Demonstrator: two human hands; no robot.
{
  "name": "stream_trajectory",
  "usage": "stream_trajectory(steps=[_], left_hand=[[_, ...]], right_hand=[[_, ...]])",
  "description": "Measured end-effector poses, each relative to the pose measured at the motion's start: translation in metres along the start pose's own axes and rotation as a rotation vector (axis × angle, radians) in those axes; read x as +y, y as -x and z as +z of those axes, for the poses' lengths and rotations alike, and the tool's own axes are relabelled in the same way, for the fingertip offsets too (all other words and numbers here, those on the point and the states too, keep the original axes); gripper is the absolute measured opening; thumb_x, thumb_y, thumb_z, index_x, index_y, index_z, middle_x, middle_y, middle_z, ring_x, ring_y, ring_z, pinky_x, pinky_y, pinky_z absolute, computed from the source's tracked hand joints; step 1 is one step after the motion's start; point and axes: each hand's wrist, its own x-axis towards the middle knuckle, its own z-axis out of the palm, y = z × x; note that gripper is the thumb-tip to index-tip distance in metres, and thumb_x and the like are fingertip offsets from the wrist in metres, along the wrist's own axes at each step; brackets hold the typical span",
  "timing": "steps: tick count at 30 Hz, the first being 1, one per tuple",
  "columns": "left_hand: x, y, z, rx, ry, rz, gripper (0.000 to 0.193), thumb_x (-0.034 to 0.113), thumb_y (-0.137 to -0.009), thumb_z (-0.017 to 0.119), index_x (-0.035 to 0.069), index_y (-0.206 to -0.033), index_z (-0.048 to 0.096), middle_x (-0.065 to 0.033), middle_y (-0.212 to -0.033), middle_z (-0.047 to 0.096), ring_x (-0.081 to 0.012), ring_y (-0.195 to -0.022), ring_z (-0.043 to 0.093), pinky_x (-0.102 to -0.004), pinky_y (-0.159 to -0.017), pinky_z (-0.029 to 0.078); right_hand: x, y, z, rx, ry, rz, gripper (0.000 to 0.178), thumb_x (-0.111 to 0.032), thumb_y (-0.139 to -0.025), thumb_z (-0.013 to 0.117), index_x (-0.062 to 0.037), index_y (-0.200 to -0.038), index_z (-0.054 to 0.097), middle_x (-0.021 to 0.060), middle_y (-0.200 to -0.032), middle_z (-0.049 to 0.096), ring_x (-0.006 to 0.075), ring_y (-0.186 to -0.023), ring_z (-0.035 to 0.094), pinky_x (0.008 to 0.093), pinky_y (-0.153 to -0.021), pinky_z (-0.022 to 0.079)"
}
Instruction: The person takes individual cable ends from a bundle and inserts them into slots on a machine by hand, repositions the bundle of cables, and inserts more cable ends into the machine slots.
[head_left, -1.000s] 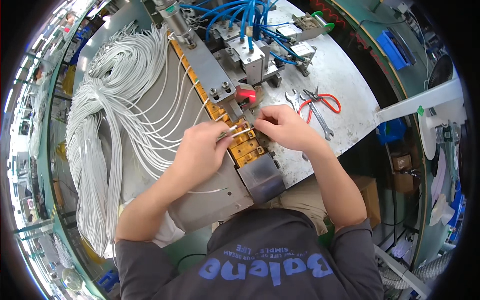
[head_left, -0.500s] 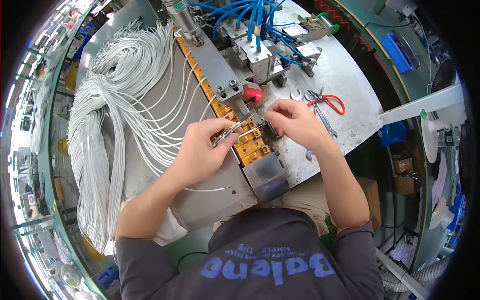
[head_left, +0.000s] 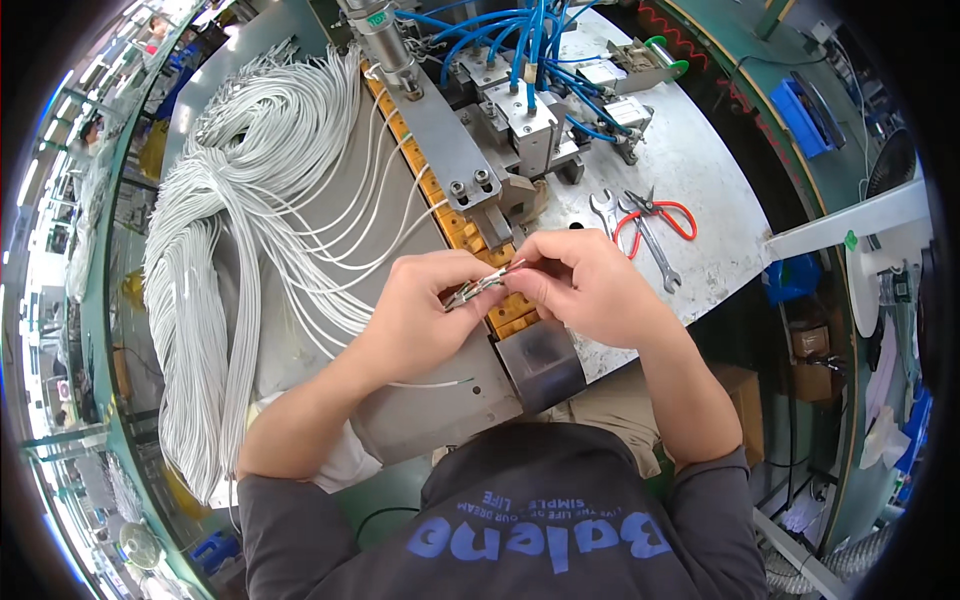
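Note:
My left hand (head_left: 425, 300) is closed around a small bunch of white cable ends (head_left: 475, 290), their thin coloured wires poking out between thumb and forefinger. From the other side my right hand (head_left: 600, 295) meets it, thumb and forefinger pinching at the reddish wire tips; its other fingers are curled. Both hands hover over the near end of a row of orange fixture blocks (head_left: 515, 318). White cables (head_left: 335, 300) run from a thick bundle at the left toward that row. One loose cable end (head_left: 440, 384) lies on the metal plate by my left wrist.
Beyond my hands stands a metal press (head_left: 440, 150) with blue air tubes (head_left: 535, 50). Red-handled pliers (head_left: 680, 220) and wrenches (head_left: 655, 250) lie on the right of the table. A big white cable bundle (head_left: 190, 290) covers the left side. A dark metal block (head_left: 540, 365) sits nearest me.
My right hand has come left and down, meeting the wire ends in my left hand. My left hand has shifted slightly right. The view has moved a little.

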Motion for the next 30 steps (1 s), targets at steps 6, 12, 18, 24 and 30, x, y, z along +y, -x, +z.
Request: stream_trajectory(steps=[6,12,18,24,30], left_hand=[[0.004,0.003,-0.002,-0.082,0.289,-0.213,0.012,0.008,-0.084,0.063,-0.002,-0.089,0.065,-0.0085,-0.067,0.056,-0.0153,-0.061,0.054,-0.0301,-0.055,0.041],[-0.012,0.005,0.004,-0.115,0.204,0.058,0.013,0.01,-0.085,0.062,-0.001,-0.09,0.065,-0.0096,-0.069,0.056,-0.0168,-0.062,0.054,-0.0307,-0.056,0.041],[-0.017,0.007,0.01,-0.11,-0.084,0.046,0.009,0.004,-0.082,0.063,-0.002,-0.089,0.062,-0.012,-0.073,0.059,-0.0245,-0.067,0.058,-0.0339,-0.059,0.043],[-0.022,-0.001,0.013,-0.02,-0.304,0.08,0.008,0.005,-0.079,0.062,0.0,-0.083,0.058,-0.0156,-0.075,0.055,-0.0367,-0.074,0.057,-0.044,-0.063,0.044],[-0.022,-0.002,0.012,0.017,-0.438,0.053,0.009,0.004,-0.077,0.064,0.0,-0.081,0.057,-0.0161,-0.077,0.056,-0.0369,-0.07,0.057,-0.0434,-0.062,0.045]], right_hand=[[0.011,0.003,0.0,-0.052,-0.243,0.051,0.011,-0.008,-0.086,0.063,0.0022,-0.083,0.06,0.0,-0.066,0.057,0.0038,-0.056,0.051,0.0197,-0.049,0.039],[0.009,0.001,-0.003,-0.154,-0.28,0.093,0.01,-0.007,-0.086,0.062,0.0013,-0.081,0.061,0.0,-0.066,0.057,0.0039,-0.055,0.05,0.0191,-0.049,0.038],[0.038,0.0,-0.016,-0.136,-0.281,0.24,0.015,-0.011,-0.086,0.059,0.0009,-0.077,0.061,0.0,-0.062,0.055,0.0045,-0.053,0.048,0.0201,-0.047,0.036],[0.048,-0.009,-0.016,-0.028,-0.317,0.412,0.019,-0.013,-0.087,0.056,0.001,-0.076,0.06,0.0,-0.06,0.053,0.0049,-0.051,0.046,0.0219,-0.047,0.035],[0.058,-0.019,-0.012,0.001,0.004,0.138,0.018,-0.014,-0.088,0.055,0.0,-0.076,0.06,-0.0007,-0.06,0.052,0.0046,-0.053,0.046,0.0219,-0.047,0.035]])
